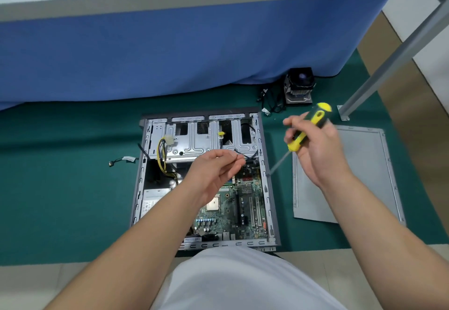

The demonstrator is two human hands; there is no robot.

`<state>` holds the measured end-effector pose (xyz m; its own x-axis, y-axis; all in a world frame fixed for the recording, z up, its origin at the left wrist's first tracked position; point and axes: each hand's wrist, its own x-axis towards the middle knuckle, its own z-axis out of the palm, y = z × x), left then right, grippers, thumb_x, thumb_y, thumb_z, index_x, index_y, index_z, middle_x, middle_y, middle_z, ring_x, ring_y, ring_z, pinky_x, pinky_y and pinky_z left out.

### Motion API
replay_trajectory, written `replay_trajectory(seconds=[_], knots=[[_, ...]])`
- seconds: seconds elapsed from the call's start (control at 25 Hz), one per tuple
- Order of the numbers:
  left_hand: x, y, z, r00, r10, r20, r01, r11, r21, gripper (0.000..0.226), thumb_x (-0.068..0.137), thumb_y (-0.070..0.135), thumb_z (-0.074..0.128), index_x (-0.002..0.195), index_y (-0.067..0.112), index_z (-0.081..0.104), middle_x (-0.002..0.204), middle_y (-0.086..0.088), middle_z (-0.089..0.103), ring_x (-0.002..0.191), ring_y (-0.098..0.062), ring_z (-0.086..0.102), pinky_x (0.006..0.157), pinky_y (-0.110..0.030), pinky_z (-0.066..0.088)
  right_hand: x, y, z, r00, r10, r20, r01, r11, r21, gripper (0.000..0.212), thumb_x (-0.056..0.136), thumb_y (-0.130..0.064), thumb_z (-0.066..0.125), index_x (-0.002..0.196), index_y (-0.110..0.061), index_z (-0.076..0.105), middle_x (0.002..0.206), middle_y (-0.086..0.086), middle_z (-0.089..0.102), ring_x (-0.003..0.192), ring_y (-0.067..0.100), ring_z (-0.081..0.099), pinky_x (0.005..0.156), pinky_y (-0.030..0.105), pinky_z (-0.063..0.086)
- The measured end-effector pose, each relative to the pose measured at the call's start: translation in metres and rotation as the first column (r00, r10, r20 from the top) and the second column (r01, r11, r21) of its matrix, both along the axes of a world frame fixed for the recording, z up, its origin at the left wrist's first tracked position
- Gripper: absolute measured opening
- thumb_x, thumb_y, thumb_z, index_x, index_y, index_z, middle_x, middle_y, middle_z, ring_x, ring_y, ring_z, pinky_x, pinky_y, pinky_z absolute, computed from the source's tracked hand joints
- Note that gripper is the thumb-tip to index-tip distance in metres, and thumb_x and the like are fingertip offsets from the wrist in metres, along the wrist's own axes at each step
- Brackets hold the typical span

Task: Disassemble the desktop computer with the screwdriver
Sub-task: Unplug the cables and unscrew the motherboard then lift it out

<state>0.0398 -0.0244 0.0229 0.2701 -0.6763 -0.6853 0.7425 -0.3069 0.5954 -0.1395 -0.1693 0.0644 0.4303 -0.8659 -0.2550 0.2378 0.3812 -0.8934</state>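
Curled round the yellow-and-black handle, the right hand [313, 149] grips the screwdriver [307, 130] at centre right, tip near the right wall of the open computer case [263, 164] at frame centre; the left hand [216, 176] hovers loosely curled over the motherboard [245, 202], perhaps pinching something too small to tell; seat the tip squarely before turning

I can read no text: the power supply [155, 202] label and the case [192, 239] sticker show print too blurred to read.
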Motion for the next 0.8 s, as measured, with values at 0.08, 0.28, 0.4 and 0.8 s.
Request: replay_trajectory(seconds=[0.08, 0.28, 0.4, 0.8], knots=[[-0.001, -0.008, 0.005, 1.000, -0.028, 0.010, 0.028, 0.999, -0.025, 0.039, 0.080, 0.007, 0.077, 0.115, -0.006, 0.067, 0.110, -0.020, 0.076, 0.102, -0.026, 0.076, 0.075, -0.022, 0.060, 0.004, -0.001, -0.002, 0.947, 0.167, -0.275, -0.211, 0.967, -0.141, 0.014, 0.079, -0.018, 0.076, 0.084, -0.018, 0.064, 0.077, 0.005, 0.063, 0.056, 0.015, 0.050, 0.055, 0.027, 0.044], [-0.006, -0.025, 0.011, 0.991, -0.124, 0.041, 0.126, 0.991, -0.040, 0.025, 0.094, 0.001, 0.068, 0.118, -0.005, 0.068, 0.111, -0.022, 0.075, 0.099, -0.024, 0.076, 0.077, -0.023, 0.061, 0.014, 0.001, -0.020, 0.715, 0.264, -0.648, -0.539, 0.798, -0.270, 0.009, 0.084, -0.031, 0.081, 0.083, -0.032, 0.071, 0.066, -0.013, 0.064, 0.059, 0.003, 0.053, 0.061, 0.024, 0.044], [-0.011, -0.032, 0.012, 0.968, -0.203, 0.144, 0.205, 0.979, 0.002, 0.020, 0.095, -0.001, 0.068, 0.114, -0.005, 0.069, 0.109, -0.021, 0.076, 0.094, -0.025, 0.076, 0.079, -0.025, 0.062, 0.017, 0.001, -0.030, 0.674, 0.249, -0.696, -0.571, 0.773, -0.277, 0.010, 0.083, -0.033, 0.082, 0.082, -0.032, 0.072, 0.071, -0.006, 0.069, 0.065, 0.011, 0.060, 0.063, 0.028, 0.047], [-0.003, -0.066, 0.011, 0.877, -0.354, 0.326, 0.338, 0.935, 0.105, 0.019, 0.097, -0.004, 0.061, 0.114, 0.003, 0.065, 0.096, -0.023, 0.077, 0.085, -0.028, 0.077, 0.074, -0.031, 0.063, 0.015, -0.024, -0.047, 0.640, 0.265, -0.721, -0.587, 0.774, -0.237, 0.009, 0.082, -0.032, 0.080, 0.080, -0.032, 0.072, 0.071, -0.008, 0.070, 0.062, 0.008, 0.061, 0.063, 0.026, 0.050]])
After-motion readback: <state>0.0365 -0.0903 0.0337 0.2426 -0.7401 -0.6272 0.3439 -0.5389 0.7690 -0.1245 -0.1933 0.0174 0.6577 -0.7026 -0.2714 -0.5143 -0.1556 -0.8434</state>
